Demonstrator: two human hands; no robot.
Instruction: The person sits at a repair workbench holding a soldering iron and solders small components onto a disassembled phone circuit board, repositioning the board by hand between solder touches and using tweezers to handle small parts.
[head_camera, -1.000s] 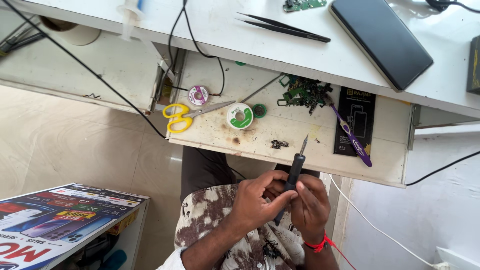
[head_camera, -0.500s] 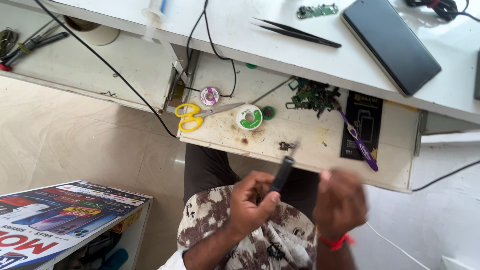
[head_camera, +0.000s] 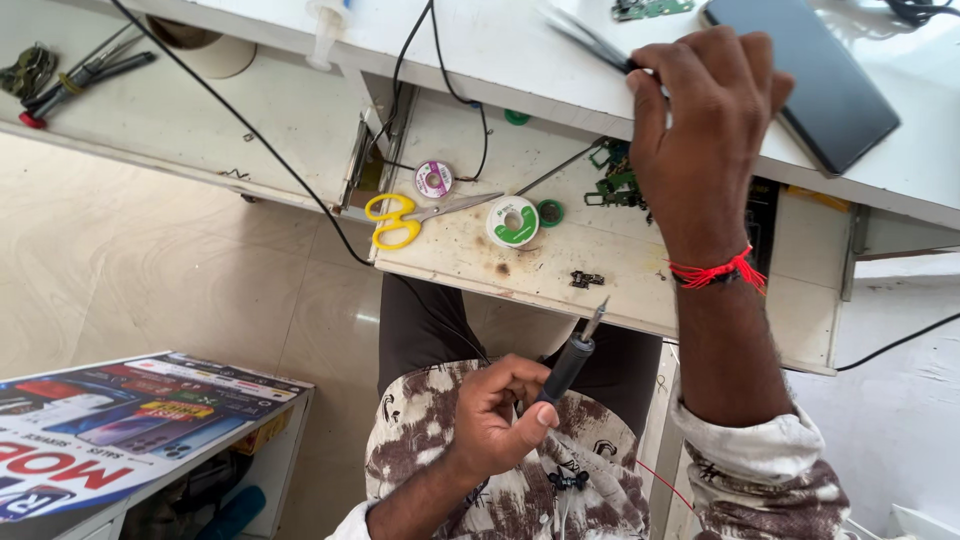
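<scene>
Head view, looking down at a repair table (head_camera: 300, 130) with a pulled-out drawer (head_camera: 600, 270) over the seated person's lap. The left hand (head_camera: 500, 415) is closed in a firm fist-like grip round the black handle of a small screwdriver (head_camera: 572, 360), whose tip points up toward the drawer's front edge and touches nothing. The right hand (head_camera: 700, 110), a red thread (head_camera: 715, 272) at its wrist, is stretched up onto the white table top; its fingers are curled together at the near end of the black tweezers (head_camera: 585, 38), though the back of the hand hides whether they already pinch it. A dark phone (head_camera: 810, 75) lies just beside that hand, and a small green circuit board (head_camera: 645, 8) lies near the tweezers' far end. In the drawer lie yellow-handled scissors (head_camera: 400, 215), a green-and-white solder-wick reel (head_camera: 513, 222), a smaller pink reel (head_camera: 434, 179), green board fragments (head_camera: 612, 185) and a tiny dark part (head_camera: 586, 279). Good practice here, as a judgement: take the tweezers by the shank, lift them straight off clear of the phone, and keep the screwdriver tip turned away from the reaching arm.
</scene>
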